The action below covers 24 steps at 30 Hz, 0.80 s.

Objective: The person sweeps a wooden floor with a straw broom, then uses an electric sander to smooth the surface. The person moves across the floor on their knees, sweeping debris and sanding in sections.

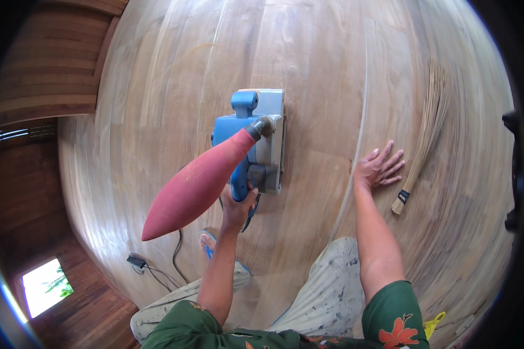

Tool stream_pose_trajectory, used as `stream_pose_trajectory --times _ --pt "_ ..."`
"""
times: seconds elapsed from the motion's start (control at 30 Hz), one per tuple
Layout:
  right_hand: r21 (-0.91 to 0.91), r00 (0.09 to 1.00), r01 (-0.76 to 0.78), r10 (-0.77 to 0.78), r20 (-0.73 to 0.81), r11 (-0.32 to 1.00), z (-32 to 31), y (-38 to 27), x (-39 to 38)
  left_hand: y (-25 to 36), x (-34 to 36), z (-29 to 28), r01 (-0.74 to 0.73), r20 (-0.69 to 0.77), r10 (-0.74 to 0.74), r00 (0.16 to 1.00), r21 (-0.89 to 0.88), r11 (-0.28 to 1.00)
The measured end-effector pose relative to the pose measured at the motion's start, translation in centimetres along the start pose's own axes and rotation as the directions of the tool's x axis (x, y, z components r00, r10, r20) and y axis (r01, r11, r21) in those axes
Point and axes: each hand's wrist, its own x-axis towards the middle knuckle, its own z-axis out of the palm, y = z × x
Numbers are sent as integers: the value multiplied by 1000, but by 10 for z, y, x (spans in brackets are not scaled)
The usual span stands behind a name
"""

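Observation:
My left hand (pixel 239 203) is wrapped round the rear handle of a blue and silver belt sander (pixel 227 131), which rests on the pale plank floor (pixel 320 75). A pink cloth dust bag (pixel 189 189) hangs out from the sander's dark spout over its left side, toward me. My right hand (pixel 378 168) lies on the floor with fingers spread, holding nothing, just left of a long bundled straw broom (pixel 422 139) with a dark band near its lower end.
A power cord (pixel 177 256) runs to a small dark box (pixel 137 262) at the lower left. My sandaled foot (pixel 208 243) and knee (pixel 332 279) rest near me. Wooden panelled walls (pixel 46 58) and a bright opening (pixel 46 288) edge the left. Something yellow (pixel 434 323) lies at bottom right.

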Motion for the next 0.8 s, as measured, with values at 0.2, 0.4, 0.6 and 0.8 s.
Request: stream_pose_trajectory --times 0.2,0.4,0.6,0.8 --pt "-4 1000 7 -7 23 1000 -4 0 0 41 101 24 -115 20 116 993 -63 991" --pt "-27 999 14 -13 46 1000 -10 -2 1 130 277 52 -233 88 236 968 -48 971" --pt "-52 997 26 -22 79 998 -11 1 1 191 381 85 -238 113 244 963 -66 969" --pt "-53 998 28 -25 51 998 -7 3 1 158 335 65 -261 89 267 960 -75 962"
